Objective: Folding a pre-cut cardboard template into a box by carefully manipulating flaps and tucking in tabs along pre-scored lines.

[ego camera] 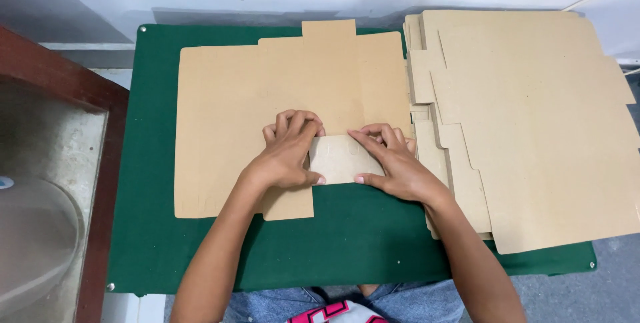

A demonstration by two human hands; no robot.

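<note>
At frame centre, left hand (288, 153) and right hand (393, 163) press a folded flap (340, 160) flat between them on the cardboard sheet (227, 110), fingers curled on its crease.

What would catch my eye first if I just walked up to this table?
Two bare hands, left hand and right hand, press a pale folded flap of a flat brown cardboard box blank mid-table. It lies on a green table mat. At right sits a tall stack of brown cardboard blanks.
</note>
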